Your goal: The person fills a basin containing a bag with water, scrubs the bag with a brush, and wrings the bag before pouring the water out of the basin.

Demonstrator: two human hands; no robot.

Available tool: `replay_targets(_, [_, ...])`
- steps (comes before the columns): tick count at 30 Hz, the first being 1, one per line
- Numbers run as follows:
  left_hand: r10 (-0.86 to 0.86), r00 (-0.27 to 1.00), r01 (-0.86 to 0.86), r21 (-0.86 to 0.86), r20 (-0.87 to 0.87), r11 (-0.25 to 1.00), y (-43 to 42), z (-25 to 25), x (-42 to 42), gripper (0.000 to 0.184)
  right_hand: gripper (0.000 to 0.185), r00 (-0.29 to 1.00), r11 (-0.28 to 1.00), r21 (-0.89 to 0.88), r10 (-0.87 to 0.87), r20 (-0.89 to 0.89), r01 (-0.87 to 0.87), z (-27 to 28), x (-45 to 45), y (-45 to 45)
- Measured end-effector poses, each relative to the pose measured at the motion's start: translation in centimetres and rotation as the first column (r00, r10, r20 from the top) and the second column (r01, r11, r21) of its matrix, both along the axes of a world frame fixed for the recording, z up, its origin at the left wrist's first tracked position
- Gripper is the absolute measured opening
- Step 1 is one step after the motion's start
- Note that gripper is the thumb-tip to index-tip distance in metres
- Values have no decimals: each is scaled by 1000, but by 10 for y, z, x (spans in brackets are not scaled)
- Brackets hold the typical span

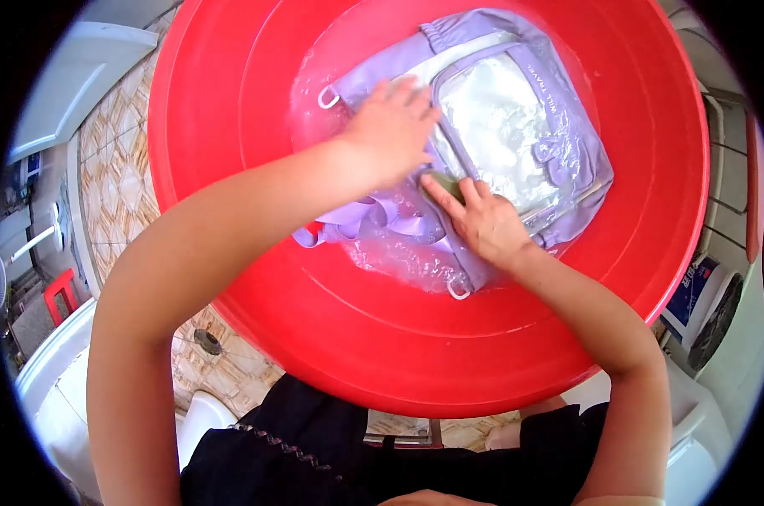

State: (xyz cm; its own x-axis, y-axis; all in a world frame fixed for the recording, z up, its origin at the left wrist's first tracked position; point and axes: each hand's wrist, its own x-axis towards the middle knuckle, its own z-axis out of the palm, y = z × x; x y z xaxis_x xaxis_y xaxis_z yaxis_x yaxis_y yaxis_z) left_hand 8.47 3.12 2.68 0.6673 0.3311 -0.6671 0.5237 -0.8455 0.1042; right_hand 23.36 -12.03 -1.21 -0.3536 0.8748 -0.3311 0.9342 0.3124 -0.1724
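On the bag (498,105), your right hand (489,223) clamps a greenish block (448,185), apparently scrubbing; next, your left hand (389,133), fingers apart, should brace.

- A red basin (382,363) holds some water (399,261).
- In this water lies a purple bag (491,126), well apart from the near edge.
- Its purple straps (369,221) spread toward the left edge.
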Motion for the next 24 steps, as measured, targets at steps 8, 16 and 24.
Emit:
replay_targets(8, [19,973,-37,-78,-230,996,-17,-16,-41,93,72,1000,957,290,-19,-2,19,-14,40,29])
replay_targets(16, [-110,946,-39,-445,-305,894,-63,6,-19,93,60,940,841,424,-332,-84,335,-24,17,82])
replay_targets(24, [-115,980,36,-426,-162,904,-78,13,-20,85,70,918,913,347,-69,-390,216,-15,38,75])
